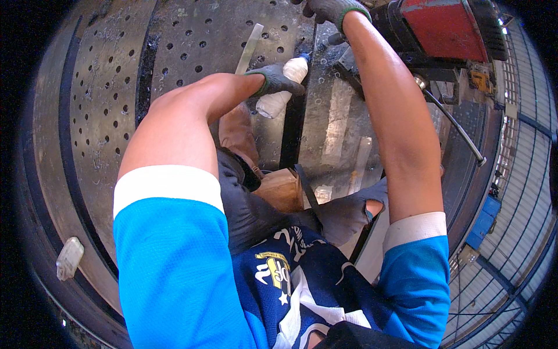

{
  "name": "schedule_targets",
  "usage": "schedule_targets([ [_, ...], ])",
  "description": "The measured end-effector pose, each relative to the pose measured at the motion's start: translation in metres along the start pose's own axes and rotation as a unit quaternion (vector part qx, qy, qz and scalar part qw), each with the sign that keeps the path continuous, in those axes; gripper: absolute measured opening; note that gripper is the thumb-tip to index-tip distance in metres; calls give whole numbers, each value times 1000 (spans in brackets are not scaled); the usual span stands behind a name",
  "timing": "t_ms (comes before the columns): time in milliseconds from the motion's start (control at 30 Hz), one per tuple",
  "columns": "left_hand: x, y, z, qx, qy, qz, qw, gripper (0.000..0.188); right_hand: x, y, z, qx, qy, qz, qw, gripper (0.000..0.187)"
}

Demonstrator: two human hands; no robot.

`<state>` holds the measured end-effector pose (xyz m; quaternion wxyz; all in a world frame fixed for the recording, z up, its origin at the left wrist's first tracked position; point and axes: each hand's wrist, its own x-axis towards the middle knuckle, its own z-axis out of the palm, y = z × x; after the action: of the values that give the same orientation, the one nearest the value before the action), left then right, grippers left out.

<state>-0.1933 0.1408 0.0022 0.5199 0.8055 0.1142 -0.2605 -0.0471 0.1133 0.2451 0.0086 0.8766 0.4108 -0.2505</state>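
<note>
My left hand (pixel 270 79), in a grey work glove with a green cuff, wraps around a white-covered bottle (pixel 294 69) with a blue cap. The bottle lies slanted just above a dark slot in the perforated metal table (pixel 177 35), its cap pointing away from me. At the top edge, my right hand (pixel 334 10) wears a matching glove. Its visible fingers look apart with nothing seen in them, though the frame cuts off part of the hand. Close by on its right is a red and black machine (pixel 444 26).
A flat metal strip (pixel 250 47) lies beyond my left wrist. A metal rod (pixel 459 129) with a knobbed end slants out at the right. My brown boots (pixel 282 191) are on the table below the bottle. A whitish block (pixel 70 259) sits far left; a blue box (pixel 483 221) is far right.
</note>
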Motion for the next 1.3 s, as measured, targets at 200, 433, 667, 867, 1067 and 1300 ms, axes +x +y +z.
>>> schedule_targets([
  [200,3,1,-1,39,-31,-27,998,90,6,5,4,-24,7,3,1000,52],
  [433,-18,21,-15,16,-48,-60,997,87,7,5,7,-20,10,6,1000,50],
  [667,-24,24,-13,1,-36,-54,998,90,8,6,7,-31,12,-5,999,49],
  [867,-31,32,-16,-49,-41,-40,997,85,10,8,8,-32,8,-18,999,49],
  [1067,-34,37,-16,-116,-10,24,993,89,12,11,10,-12,13,-23,1000,51],
  [1300,-10,11,2,-121,47,102,986,89,18,15,15,-30,11,-32,999,52],
])
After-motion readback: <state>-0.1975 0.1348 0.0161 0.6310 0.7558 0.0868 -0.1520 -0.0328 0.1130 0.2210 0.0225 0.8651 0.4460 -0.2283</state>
